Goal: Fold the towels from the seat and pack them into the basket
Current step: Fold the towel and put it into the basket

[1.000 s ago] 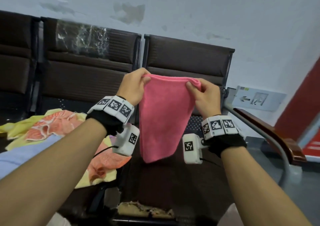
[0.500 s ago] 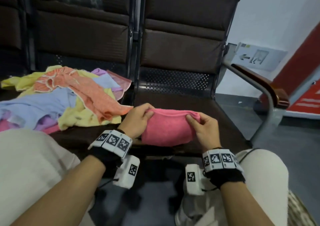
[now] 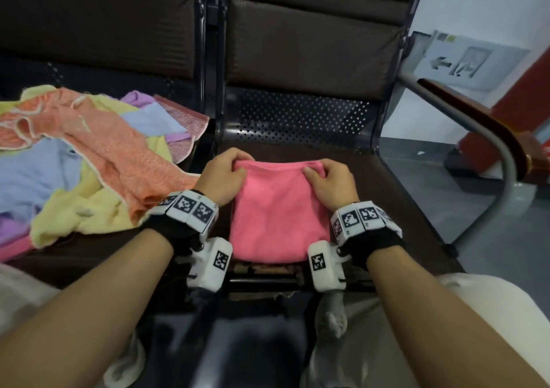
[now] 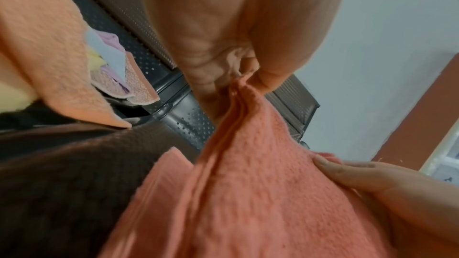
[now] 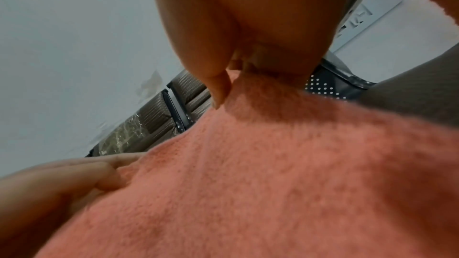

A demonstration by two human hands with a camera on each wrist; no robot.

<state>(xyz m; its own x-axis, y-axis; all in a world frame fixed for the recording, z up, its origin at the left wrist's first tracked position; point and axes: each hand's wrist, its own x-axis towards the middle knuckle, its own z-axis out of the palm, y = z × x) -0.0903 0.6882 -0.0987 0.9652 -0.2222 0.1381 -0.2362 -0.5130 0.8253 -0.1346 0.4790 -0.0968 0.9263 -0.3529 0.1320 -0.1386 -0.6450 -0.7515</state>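
The pink towel (image 3: 278, 215), held up in the air in front of the backrest a second ago, now lies flat on the dark seat (image 3: 387, 197), its far edge toward twelve o'clock and its near edge at the seat's front lip toward six o'clock. This change suggests the lay-down part of the fold is done and the cloth is ready for another fold or for smoothing. The left hand (image 3: 224, 173) pinches the far corner at about ten o'clock of the towel, thumb and fingers closed on the cloth; the left wrist view shows several layers gathered in that pinch, so the towel appears already doubled. The right hand (image 3: 329, 181) pinches the opposite far corner at about two o'clock in the same manner, the thumb (image 5: 218, 93) pressed onto the pile. The body of the towel thus extends from both grips back toward six o'clock, between the two wrists. The heap of unfolded towels (image 3: 89, 161), orange, yellow, lilac and pale blue, lies on the neighbouring seat toward nine o'clock, just beside the left wrist but apart from the pink towel. The basket is not visible in any view, so most of the task remains.
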